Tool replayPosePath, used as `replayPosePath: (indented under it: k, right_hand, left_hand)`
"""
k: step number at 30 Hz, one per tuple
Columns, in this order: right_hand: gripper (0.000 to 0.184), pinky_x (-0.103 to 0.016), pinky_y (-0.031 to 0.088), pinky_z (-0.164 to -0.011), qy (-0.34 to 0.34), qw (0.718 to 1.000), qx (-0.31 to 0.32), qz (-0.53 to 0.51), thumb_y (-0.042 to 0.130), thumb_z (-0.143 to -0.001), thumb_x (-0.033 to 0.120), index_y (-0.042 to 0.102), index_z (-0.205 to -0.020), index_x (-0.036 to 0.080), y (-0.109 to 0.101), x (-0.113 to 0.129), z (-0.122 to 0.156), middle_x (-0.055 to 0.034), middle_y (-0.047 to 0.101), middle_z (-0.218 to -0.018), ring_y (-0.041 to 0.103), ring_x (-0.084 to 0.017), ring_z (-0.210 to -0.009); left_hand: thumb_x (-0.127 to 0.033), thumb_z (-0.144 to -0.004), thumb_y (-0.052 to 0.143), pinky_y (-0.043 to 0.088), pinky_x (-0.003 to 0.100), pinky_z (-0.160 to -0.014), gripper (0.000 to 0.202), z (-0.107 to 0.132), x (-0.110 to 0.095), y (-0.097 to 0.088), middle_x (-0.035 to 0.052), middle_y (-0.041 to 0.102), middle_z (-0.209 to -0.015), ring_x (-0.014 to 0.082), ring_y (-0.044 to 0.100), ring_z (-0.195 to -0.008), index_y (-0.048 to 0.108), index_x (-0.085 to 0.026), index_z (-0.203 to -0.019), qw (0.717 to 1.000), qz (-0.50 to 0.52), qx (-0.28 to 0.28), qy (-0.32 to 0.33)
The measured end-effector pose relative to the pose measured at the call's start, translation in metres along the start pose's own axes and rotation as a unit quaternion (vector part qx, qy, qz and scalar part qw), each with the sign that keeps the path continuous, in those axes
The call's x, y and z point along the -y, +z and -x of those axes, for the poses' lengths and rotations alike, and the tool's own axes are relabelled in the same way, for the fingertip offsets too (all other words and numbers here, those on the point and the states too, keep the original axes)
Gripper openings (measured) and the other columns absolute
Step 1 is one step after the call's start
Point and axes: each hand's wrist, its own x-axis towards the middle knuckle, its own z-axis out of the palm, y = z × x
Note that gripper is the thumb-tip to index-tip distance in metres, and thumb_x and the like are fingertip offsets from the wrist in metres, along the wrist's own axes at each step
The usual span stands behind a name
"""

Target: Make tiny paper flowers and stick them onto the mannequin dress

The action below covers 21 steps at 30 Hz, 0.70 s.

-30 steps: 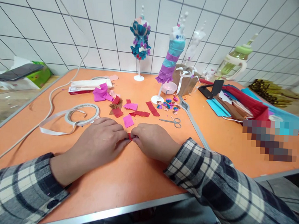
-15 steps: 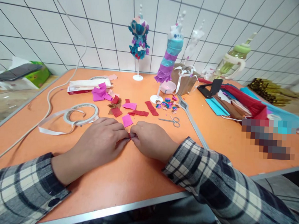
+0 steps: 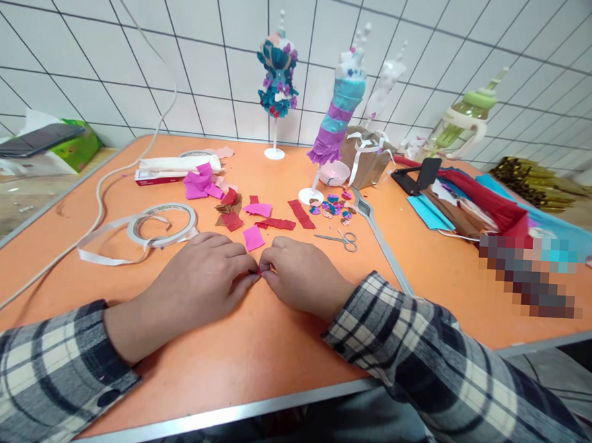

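Note:
My left hand (image 3: 208, 276) and my right hand (image 3: 303, 275) meet fingertip to fingertip just above the orange table (image 3: 249, 364). Between them they pinch a small piece of red crepe paper (image 3: 259, 270), mostly hidden by the fingers. Right beyond my fingertips lies a pink paper square (image 3: 253, 238). Red crepe strips (image 3: 301, 214) and another pink piece (image 3: 258, 209) are scattered farther back. Small scissors (image 3: 342, 239) rest to the right, beside a cluster of colourful paper bits (image 3: 334, 205). A roll of double-sided tape (image 3: 161, 225) lies left of my left hand.
Dress-form stands (image 3: 278, 82) decorated in teal and in blue-purple paper (image 3: 333, 124) stand at the back, near a pink bowl (image 3: 334, 173) and paper bag (image 3: 366, 162). A green-lidded bottle (image 3: 464, 121), black phone stand (image 3: 420, 177) and crepe sheets (image 3: 495, 199) lie right; a white cable (image 3: 99, 198) runs left.
Both hands stay almost in place, still pinching the red paper, with only a slight shift of the fingers. The whole view has moved a little; the other things lie as before.

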Motion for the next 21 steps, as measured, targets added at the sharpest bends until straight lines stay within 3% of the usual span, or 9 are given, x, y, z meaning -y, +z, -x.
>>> replayPosePath:
  k: [5,15,21]
  right_hand:
    - [0.02,-0.03,0.041,-0.068,0.01,1.0,-0.015,0.003,0.057,-0.099,0.027,0.073,-0.108,0.02,0.0003,-0.0002,0.0014,-0.0063,0.07,-0.106,0.065,-0.02,-0.089]
    - [0.021,-0.031,0.038,-0.063,0.02,0.999,-0.002,0.028,0.056,-0.1,0.03,0.075,-0.1,0.02,-0.0022,0.0012,0.0002,-0.0057,0.072,-0.103,0.066,-0.02,-0.084]
    - [0.017,-0.031,0.035,-0.062,0.015,0.999,-0.028,0.005,0.058,-0.099,0.028,0.073,-0.103,0.022,0.0011,-0.0003,0.0017,-0.0038,0.071,-0.103,0.065,-0.019,-0.084]
  left_hand:
    - [-0.029,-0.096,0.053,0.047,0.047,-0.08,0.027,-0.0004,0.0003,-0.0008,0.0066,0.077,-0.081,0.0295,0.07,-0.081,0.076,-0.02,-0.087,1.0,-0.002,-0.004,0.0]
    - [-0.031,-0.095,0.051,0.048,0.048,-0.084,0.028,-0.001,0.0011,-0.0011,0.0063,0.078,-0.084,0.0296,0.07,-0.083,0.076,-0.021,-0.09,1.0,0.001,-0.001,-0.009]
    - [-0.029,-0.095,0.051,0.049,0.047,-0.082,0.028,-0.0012,0.0008,-0.0007,0.0056,0.078,-0.082,0.0288,0.07,-0.082,0.076,-0.02,-0.086,1.0,0.007,0.002,-0.005]
